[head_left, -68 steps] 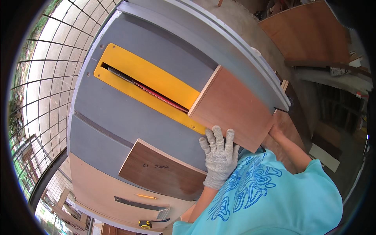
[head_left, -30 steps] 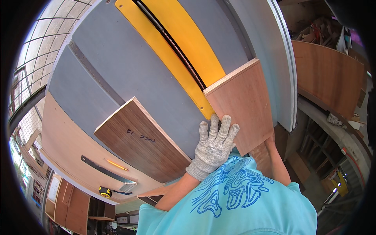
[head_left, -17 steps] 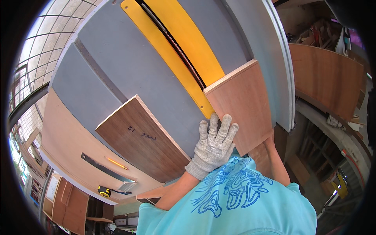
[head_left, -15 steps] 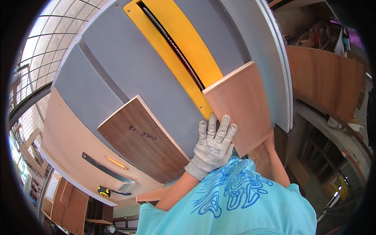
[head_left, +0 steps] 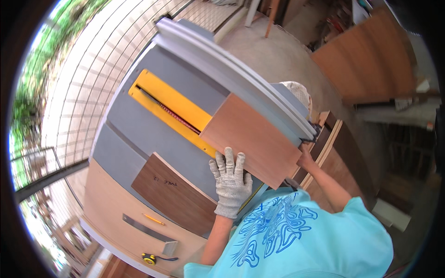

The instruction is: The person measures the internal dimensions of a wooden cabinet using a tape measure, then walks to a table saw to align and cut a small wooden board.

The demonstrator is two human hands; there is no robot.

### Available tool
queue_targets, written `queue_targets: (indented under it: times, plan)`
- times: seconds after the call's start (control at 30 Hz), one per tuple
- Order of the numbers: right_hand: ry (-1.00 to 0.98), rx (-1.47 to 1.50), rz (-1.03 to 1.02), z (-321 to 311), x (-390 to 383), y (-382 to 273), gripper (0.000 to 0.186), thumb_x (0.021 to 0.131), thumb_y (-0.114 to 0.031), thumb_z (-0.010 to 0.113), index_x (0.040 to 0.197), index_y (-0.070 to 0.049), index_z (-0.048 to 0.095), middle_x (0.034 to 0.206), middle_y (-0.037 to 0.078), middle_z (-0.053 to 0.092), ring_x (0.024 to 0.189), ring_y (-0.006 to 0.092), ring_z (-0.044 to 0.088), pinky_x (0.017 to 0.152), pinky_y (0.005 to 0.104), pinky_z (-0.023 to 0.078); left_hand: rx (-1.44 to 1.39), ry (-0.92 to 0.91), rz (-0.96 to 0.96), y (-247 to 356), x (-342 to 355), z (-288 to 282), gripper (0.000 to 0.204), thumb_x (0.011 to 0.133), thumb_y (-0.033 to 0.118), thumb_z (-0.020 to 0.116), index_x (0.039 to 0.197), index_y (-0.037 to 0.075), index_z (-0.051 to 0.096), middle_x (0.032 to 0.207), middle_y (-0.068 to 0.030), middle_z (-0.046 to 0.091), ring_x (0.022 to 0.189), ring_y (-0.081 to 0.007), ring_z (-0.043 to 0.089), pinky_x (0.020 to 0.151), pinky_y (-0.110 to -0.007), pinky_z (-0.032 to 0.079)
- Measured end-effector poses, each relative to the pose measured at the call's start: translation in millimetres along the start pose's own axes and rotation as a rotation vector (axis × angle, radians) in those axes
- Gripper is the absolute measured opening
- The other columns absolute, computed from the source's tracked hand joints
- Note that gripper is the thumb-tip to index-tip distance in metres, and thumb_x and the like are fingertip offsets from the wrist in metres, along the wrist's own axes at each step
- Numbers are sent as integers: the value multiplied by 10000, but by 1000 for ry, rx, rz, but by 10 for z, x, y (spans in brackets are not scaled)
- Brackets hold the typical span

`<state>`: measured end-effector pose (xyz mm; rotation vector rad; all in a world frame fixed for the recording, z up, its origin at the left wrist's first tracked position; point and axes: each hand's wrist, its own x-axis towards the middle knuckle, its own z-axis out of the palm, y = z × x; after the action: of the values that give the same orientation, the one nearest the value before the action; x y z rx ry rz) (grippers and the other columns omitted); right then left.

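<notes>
A reddish-brown plywood board (head_left: 252, 141) lies on the grey table saw top (head_left: 185, 157), alongside its pale fence. The board's far left corner meets the near end of the slot in the yellow insert (head_left: 167, 111), where a toothed saw blade (head_left: 174, 116) shows. My left hand (head_left: 232, 185), in a grey knit glove, is open with fingers spread, its fingertips at the board's left edge. Bare, my right hand (head_left: 304, 157) grips the board's near right corner; some of its fingers are hidden. A darker wood panel (head_left: 174, 192) with handwriting lies left of my gloved hand.
Along the near left, a tan side surface holds a try square (head_left: 147, 228), a pencil (head_left: 154, 219) and a yellow-black tape measure (head_left: 149, 258). The long fence (head_left: 241, 78) borders the saw's right. Stacked boards (head_left: 324, 153) stand beyond my right arm; wire mesh runs past the far left.
The view has swung, bringing the whole fence and the outdoor ground into sight. Both hands stay at the plywood board, which still sits by the slot's near end.
</notes>
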<state>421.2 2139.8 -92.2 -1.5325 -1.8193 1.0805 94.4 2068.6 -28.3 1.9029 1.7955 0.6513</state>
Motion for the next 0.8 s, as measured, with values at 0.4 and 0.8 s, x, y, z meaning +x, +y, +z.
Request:
queue_targets:
  times: [0.4, 0.8]
  plan:
    - [-27, -5, 151, 16, -124, 311, 262, 761, -191, 800, 677, 27, 684, 646, 215, 653, 589, 392, 662, 538, 431, 520, 154, 18, 81, 44, -37, 105, 845, 806, 159, 721, 1579, 119, 380, 1676, -235, 232, 1550, -470, 185, 1256, -603, 108]
    - [31, -59, 251, 105, -131, 372, 172, 735, -168, 668, 767, -10, 729, 776, 252, 688, 775, 453, 683, 730, 532, 568, 220, 10, 118, 73, -77, 173, 797, 874, 239, 701, 1583, 85, 373, 1676, -229, 243, 1547, -448, 211, 1262, -571, 130]
